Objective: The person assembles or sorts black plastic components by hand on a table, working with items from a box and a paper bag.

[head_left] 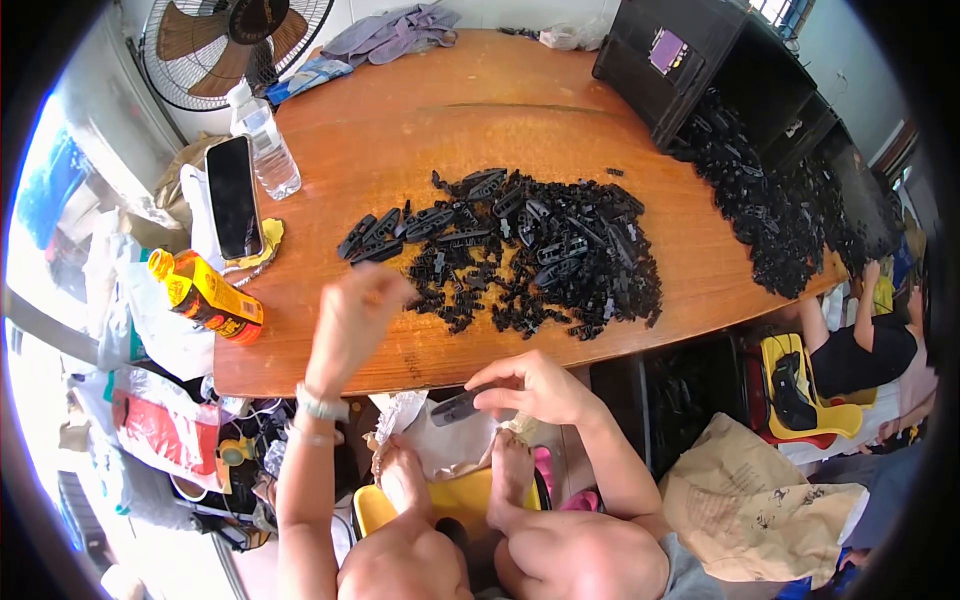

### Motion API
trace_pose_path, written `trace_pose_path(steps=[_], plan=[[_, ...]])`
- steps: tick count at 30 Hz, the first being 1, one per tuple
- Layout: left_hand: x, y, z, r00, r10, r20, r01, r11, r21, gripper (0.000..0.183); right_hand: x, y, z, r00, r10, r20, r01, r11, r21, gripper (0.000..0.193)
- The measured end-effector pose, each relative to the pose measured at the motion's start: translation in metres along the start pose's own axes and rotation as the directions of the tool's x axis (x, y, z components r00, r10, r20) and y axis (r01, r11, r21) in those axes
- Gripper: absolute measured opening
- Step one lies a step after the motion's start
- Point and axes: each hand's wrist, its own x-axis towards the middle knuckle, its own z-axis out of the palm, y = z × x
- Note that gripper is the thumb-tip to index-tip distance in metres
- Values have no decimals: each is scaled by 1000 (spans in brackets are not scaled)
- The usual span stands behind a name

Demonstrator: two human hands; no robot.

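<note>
My right hand (pixel 545 388) is in front of the table's near edge, its thumb and fingers closed on a long dark plastic piece (pixel 456 408). The piece is held above a pale sheet of paper or plastic by my feet. My left hand (pixel 355 308) hovers over the near part of the table, left of a pile of small black plastic parts (pixel 565 245). Motion smears its fingers, so whether they hold anything is hidden. Several longer black pieces (pixel 378 236) lie just beyond that hand, at the pile's left side.
On the wooden table (pixel 520 75), a propped phone (pixel 233 197), a clear bottle (pixel 265 140) and a yellow-labelled bottle (pixel 210 297) stand at left, below a fan (pixel 235 45). More black parts (pixel 755 200) spill from a black crate (pixel 690 60) at right. Another person (pixel 865 340) sits beyond a sack (pixel 750 500).
</note>
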Motion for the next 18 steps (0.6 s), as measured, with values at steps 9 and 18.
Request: trace_pose_path(steps=[9, 18], plan=[[36, -65, 9, 969, 205, -136, -104, 842, 530, 24, 100, -2, -17, 597, -744, -301, 337, 572, -748, 15], [9, -53, -2, 951, -280, -128, 176, 836, -520, 17, 122, 4, -33, 655, -718, -234, 188, 455, -871, 7]])
